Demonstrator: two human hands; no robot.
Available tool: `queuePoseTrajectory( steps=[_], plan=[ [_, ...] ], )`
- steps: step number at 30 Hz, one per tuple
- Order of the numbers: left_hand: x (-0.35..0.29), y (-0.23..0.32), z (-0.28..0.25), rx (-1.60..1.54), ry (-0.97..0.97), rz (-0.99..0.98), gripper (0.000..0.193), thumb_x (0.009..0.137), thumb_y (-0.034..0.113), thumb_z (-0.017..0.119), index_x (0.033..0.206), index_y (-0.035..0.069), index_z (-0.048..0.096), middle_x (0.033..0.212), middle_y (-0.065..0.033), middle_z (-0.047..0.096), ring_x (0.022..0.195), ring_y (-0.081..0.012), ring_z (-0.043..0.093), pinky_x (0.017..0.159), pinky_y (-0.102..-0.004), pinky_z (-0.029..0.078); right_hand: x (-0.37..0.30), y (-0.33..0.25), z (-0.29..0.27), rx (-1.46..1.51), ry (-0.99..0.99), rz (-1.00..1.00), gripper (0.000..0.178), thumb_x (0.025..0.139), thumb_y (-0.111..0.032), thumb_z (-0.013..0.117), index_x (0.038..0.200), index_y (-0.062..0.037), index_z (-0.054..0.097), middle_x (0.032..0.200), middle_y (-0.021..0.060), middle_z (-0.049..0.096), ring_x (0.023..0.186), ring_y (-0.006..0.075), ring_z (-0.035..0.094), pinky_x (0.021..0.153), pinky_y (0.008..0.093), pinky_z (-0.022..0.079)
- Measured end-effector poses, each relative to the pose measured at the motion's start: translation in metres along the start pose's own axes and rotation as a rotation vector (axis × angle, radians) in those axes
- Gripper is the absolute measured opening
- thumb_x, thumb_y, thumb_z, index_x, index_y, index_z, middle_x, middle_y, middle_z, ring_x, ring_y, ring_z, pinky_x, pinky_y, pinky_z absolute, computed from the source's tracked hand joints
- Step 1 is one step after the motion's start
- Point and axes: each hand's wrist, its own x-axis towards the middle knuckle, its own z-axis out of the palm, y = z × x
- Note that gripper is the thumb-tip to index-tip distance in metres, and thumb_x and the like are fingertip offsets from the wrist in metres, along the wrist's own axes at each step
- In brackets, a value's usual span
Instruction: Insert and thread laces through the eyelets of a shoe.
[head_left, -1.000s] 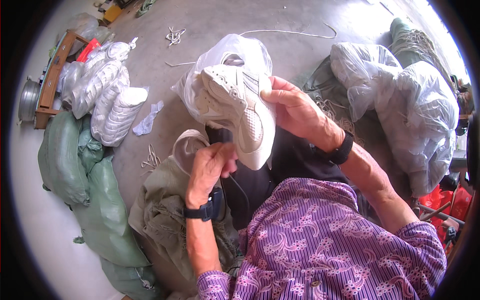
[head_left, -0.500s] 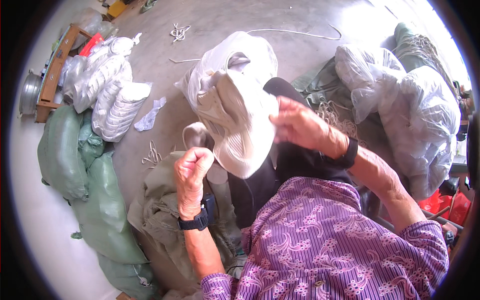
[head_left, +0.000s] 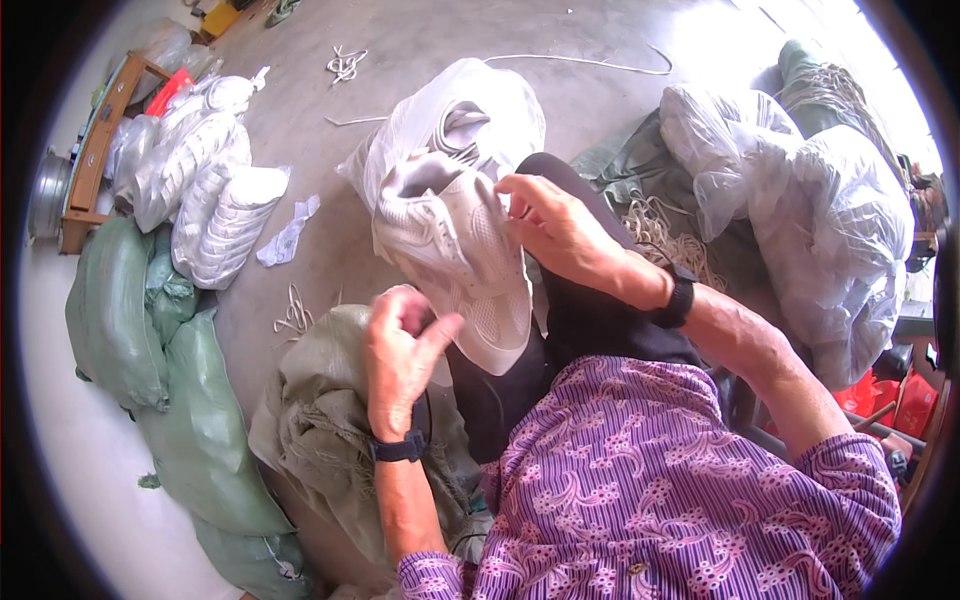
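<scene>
A pale shoe upper (head_left: 465, 250) with mesh panels and stitched overlays sits over my dark-trousered legs, its toe toward me. My right hand (head_left: 560, 230) pinches its right edge between thumb and fingers. Close to the left side of the toe is my left hand (head_left: 405, 340), thumb stretched away from curled fingers, with nothing visible in it. Right behind the upper stands a white plastic bag (head_left: 510, 110) with more rolled or nested pale uppers (head_left: 465, 125) in its mouth. Part of a pale thing behind my left hand is hidden.
Stacked white uppers in clear bags (head_left: 225, 215) lie at the left, above green sacks (head_left: 115, 310). An olive cloth sack (head_left: 310, 410) slumps beside my left forearm. Large filled white bags (head_left: 835, 220) and tangled cord (head_left: 665, 240) are at the right. Loose cord (head_left: 345, 65) lies on the floor.
The upper has turned so its opening and laced front show more. My right hand has shifted left along its edge. My left thumb has spread from the fingers, and that hand is nearer the toe.
</scene>
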Motion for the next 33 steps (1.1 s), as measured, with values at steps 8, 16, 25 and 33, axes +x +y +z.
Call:
queuePoseTrajectory(
  steps=[8,16,25,33],
  plan=[
    [0.095,0.005,0.029,0.39,0.223,0.242,0.039,0.084,0.039,0.065,0.107,0.007,0.062,0.103,-0.0201,0.057,0.097,-0.033,0.055,0.086,-0.0432,0.044,0.034,0.008,0.011,-0.437,-0.291,-0.012,0.019,0.077,-0.015,0.059,0.093,-0.0048,0.057,0.073,0.0123,0.063,0.076,0.0332,0.063,0.065,0.0425,0.049],
    [0.088,-0.005,0.068,0.204,0.078,0.347,0.03,0.086,0.032,0.059,0.102,0.007,0.065,0.105,-0.0215,0.054,0.101,-0.0359,0.05,0.09,-0.0433,0.042,0.013,0.029,-0.026,-0.764,-0.343,-0.416,0.007,0.064,-0.017,0.065,0.068,-0.0135,0.061,0.066,0.0033,0.062,0.07,0.0232,0.059,0.058,0.0379,0.045],
    [0.095,-0.082,0.042,0.145,0.046,0.222,0.028,0.092,0.028,0.057,0.105,0.004,0.061,0.107,-0.0149,0.049,0.101,-0.0276,0.051,0.087,-0.0377,0.045,-0.009,-0.179,-0.128,0.302,0.193,-0.87,0.053,0.08,-0.012,0.071,0.124,0.0036,0.046,0.094,0.0104,0.056,0.08,0.0216,0.056,0.071,0.0319,0.047],
    [0.093,-0.038,0.07,0.194,0.128,0.195,0.033,0.091,0.036,0.057,0.105,0.006,0.061,0.108,-0.0143,0.049,0.1,-0.0281,0.051,0.086,-0.0373,0.045,-0.063,-0.249,-0.169,0.188,0.801,-1.154,0.043,0.077,-0.016,0.072,0.112,-0.0111,0.048,0.084,-0.0039,0.049,0.067,0.0079,0.048,0.062,0.0281,0.037]
  ],
)
